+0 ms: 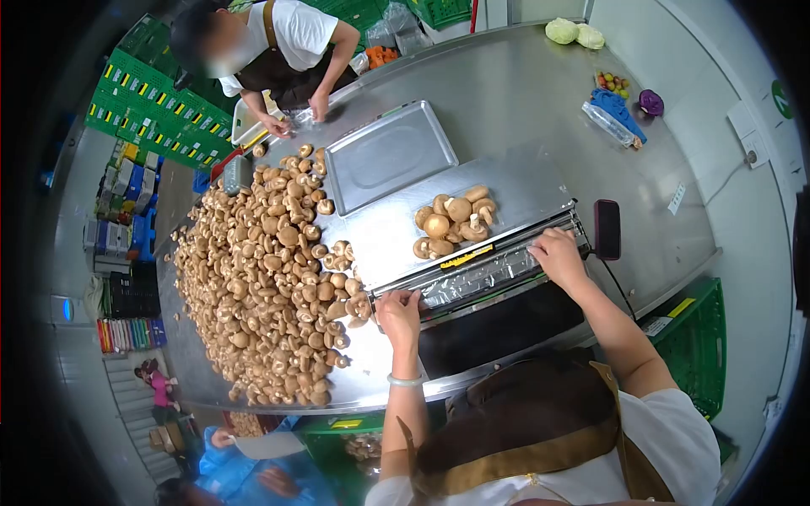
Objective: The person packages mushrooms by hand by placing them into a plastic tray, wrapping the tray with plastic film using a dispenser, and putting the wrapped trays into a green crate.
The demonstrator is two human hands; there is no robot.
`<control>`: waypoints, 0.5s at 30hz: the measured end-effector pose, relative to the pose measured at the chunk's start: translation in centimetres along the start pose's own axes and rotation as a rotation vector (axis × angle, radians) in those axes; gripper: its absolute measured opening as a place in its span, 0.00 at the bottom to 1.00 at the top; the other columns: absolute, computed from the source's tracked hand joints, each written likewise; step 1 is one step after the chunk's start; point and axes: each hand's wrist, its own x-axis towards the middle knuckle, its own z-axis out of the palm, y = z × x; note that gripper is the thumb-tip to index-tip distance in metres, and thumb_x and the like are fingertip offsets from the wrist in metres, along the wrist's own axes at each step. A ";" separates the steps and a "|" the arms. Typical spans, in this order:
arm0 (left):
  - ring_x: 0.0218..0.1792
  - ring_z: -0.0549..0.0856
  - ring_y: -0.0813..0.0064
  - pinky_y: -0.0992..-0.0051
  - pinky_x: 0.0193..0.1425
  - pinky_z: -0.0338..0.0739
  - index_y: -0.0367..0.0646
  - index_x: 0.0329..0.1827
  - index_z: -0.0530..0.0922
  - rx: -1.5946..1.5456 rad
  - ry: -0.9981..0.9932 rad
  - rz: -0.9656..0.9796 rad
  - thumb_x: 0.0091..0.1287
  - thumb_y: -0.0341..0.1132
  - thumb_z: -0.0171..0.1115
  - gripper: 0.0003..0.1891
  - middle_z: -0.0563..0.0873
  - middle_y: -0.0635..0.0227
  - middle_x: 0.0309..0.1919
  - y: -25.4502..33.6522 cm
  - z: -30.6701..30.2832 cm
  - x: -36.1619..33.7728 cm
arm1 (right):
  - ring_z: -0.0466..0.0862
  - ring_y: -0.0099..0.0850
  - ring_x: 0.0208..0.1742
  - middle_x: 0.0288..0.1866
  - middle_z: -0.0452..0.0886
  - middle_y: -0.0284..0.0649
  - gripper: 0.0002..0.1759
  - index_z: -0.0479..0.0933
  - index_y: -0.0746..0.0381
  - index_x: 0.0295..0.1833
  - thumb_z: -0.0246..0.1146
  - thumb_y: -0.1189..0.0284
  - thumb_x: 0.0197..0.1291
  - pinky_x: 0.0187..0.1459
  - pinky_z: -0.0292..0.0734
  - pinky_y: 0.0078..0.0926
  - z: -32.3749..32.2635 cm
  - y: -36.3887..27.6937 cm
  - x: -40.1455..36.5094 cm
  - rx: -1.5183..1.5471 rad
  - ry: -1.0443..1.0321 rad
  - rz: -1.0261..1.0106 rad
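A film wrapping machine (498,253) with a roll of clear plastic film (481,278) lies along the table edge in front of me. My left hand (396,316) is at the left end of the roll, its fingers closed on the film's edge. At the opposite end, my right hand (558,257) pinches the film with bent fingers. Just beyond the machine, a small group of shiitake mushrooms (456,221) rests on the metal plate. To the left of it spreads a large heap of shiitake mushrooms (270,278), reaching close to my left hand.
A metal tray (392,156) lies across the table, near a co-worker (287,51) handling clear plastic. A phone (607,229) is right of the machine. Cabbages (574,33) and a purple cabbage (650,103) sit farther back. Green crates (688,346) stand beside the table.
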 end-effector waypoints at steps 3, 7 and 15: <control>0.37 0.81 0.57 0.59 0.47 0.73 0.39 0.25 0.85 0.086 0.006 0.041 0.53 0.38 0.78 0.12 0.84 0.61 0.27 0.7 -1.9 -0.1 | 0.81 0.46 0.47 0.37 0.83 0.44 0.12 0.81 0.64 0.35 0.64 0.66 0.63 0.53 0.71 0.42 -0.6 0.3 0.8 0.154 -0.135 0.003; 0.34 0.80 0.57 0.59 0.45 0.73 0.37 0.25 0.86 0.201 0.081 0.141 0.54 0.40 0.77 0.14 0.84 0.59 0.26 0.0 -2.5 -0.5 | 0.82 0.50 0.45 0.37 0.83 0.49 0.12 0.79 0.66 0.36 0.62 0.67 0.65 0.51 0.74 0.45 -2.7 0.5 0.9 0.122 -0.225 -0.051; 0.31 0.80 0.72 0.74 0.40 0.74 0.42 0.34 0.75 -0.992 -0.600 -0.285 0.72 0.32 0.60 0.07 0.82 0.67 0.28 0.4 -7.7 3.8 | 0.80 0.30 0.37 0.30 0.80 0.38 0.13 0.74 0.65 0.37 0.55 0.69 0.74 0.45 0.76 0.31 -6.6 1.6 1.9 1.142 -0.491 0.147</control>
